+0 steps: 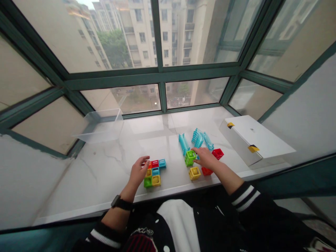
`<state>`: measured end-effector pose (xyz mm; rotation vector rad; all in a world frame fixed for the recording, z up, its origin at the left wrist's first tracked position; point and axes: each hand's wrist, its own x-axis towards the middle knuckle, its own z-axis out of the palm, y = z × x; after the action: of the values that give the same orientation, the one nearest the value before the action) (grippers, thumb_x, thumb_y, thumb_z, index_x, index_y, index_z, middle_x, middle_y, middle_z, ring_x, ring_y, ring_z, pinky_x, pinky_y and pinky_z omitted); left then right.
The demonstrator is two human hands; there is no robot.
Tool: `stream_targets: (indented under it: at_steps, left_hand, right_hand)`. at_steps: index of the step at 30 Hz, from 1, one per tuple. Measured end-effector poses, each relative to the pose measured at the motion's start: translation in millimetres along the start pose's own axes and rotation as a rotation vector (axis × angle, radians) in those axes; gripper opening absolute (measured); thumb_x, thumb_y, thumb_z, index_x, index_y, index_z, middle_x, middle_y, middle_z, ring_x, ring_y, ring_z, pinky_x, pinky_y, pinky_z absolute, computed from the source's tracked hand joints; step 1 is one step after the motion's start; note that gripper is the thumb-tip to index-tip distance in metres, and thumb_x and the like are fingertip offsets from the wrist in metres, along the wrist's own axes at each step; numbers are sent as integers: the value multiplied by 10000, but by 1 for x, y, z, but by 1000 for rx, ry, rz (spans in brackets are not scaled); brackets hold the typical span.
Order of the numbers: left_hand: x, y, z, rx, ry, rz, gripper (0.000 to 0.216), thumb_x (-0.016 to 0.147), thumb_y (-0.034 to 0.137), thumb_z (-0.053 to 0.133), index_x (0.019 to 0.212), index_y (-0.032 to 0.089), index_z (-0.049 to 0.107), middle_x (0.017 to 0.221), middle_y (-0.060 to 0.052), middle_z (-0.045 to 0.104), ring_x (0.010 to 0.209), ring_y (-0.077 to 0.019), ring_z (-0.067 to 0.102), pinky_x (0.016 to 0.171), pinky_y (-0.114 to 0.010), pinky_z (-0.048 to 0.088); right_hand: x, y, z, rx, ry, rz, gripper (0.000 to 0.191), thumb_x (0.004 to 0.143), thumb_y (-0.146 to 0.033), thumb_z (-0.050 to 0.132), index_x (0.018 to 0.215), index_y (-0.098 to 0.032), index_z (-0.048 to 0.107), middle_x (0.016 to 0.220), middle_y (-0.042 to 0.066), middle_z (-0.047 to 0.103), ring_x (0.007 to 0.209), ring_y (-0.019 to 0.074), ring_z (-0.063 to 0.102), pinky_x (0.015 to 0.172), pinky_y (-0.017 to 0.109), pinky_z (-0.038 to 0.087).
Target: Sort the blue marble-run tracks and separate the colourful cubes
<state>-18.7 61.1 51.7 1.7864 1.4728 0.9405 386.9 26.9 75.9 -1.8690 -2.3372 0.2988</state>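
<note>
My right hand [207, 158] has its thumb and fingers around a green block [190, 158], an open-framed cube. Just below it stands a yellow block [194, 173]. Red blocks [217, 153] lie beside and partly under my right wrist and forearm. My left hand [139, 171] is at the left edge of a cluster of joined blocks [155, 171] in red, orange, blue, yellow and green. Its fingers are loosely bent and apart, close to the orange block, and hold nothing I can see.
Clear blue track-like pieces [197, 138] lie beyond my right hand. A transparent plastic bin [105, 127] stands at the back left. On the right is a white box [257, 138] with yellow-black tabs. The white marble sill [105, 182] ends at framed windows.
</note>
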Motion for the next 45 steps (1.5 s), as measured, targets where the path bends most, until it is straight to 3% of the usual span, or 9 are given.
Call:
stream_targets:
  at_steps: [6, 14, 19, 23, 28, 31, 38, 41, 45]
  left_hand:
    - [-31, -39, -15, 23, 73, -83, 397, 917, 509, 560, 1142, 217, 706, 1167, -88, 747, 1033, -258, 718, 904, -448, 625]
    - [-40, -38, -1, 45, 77, -18, 384, 927, 471, 548, 1196, 232, 681, 1230, -103, 672, 1162, -275, 656, 954, -474, 611]
    - [-40, -33, 15, 193, 97, 118, 331, 951, 388, 534, 1208, 232, 672, 1298, -113, 651, 1275, -295, 600, 1154, -538, 468]
    - [-40, -28, 36, 337, 53, 186, 402, 959, 361, 572, 1335, 227, 614, 1477, -143, 566, 1415, -334, 498, 1217, -562, 388]
    - [-44, -21, 55, 479, -32, 192, 507, 928, 377, 650, 1409, 229, 586, 1579, -163, 491, 1501, -401, 394, 1236, -617, 328]
    - [-49, -19, 57, 502, -62, 210, 519, 924, 366, 662, 1423, 243, 591, 1604, -152, 469, 1516, -406, 374, 1238, -620, 324]
    - [-61, -19, 61, 553, -44, 279, 485, 935, 315, 635, 1408, 211, 603, 1609, -143, 470, 1509, -371, 402, 1248, -600, 330]
    - [-63, -17, 62, 555, -60, 310, 456, 944, 300, 621, 1395, 230, 610, 1595, -117, 501, 1501, -353, 416, 1254, -613, 316]
    - [-63, -13, 63, 547, -78, 310, 438, 941, 277, 622, 1378, 246, 626, 1573, -99, 535, 1491, -341, 435, 1247, -628, 315]
  right_hand:
    - [-1, -3, -4, 8, -2, 4, 606, 840, -281, 811, 1402, -220, 590, 1176, 133, 745, 1132, 329, 676, 1021, 444, 435]
    - [-12, -4, -17, 36, 48, 35, 721, 829, -349, 810, 1491, -254, 540, 1258, 128, 736, 1140, 344, 673, 1013, 482, 463]
    - [-22, -21, -42, 122, 263, 5, 545, 924, -363, 697, 1441, -233, 585, 1361, 130, 680, 1248, 352, 610, 1087, 527, 449]
    - [-27, -63, -48, 302, 403, -82, 386, 999, -299, 566, 1379, -257, 622, 1335, 112, 674, 1291, 321, 584, 1155, 520, 423]
    - [-17, -123, -17, 474, 284, -267, 398, 981, -254, 597, 1379, -274, 602, 1294, 89, 682, 1237, 256, 629, 1106, 437, 502]
    - [-3, -145, 12, 446, 169, -258, 477, 939, -188, 628, 1409, -259, 584, 1345, 105, 660, 1272, 265, 615, 1134, 452, 486]
    - [28, -164, 58, 93, -202, -50, 702, 904, -143, 674, 1561, -123, 426, 1623, 235, 423, 1417, 339, 514, 1163, 437, 442]
    - [35, -169, 61, 0, -259, -17, 646, 931, -97, 591, 1553, -147, 426, 1546, 220, 516, 1297, 305, 607, 1056, 407, 514]
    - [43, -173, 60, -33, -228, 4, 471, 983, -81, 486, 1451, -114, 520, 1368, 221, 628, 1192, 297, 654, 989, 404, 536]
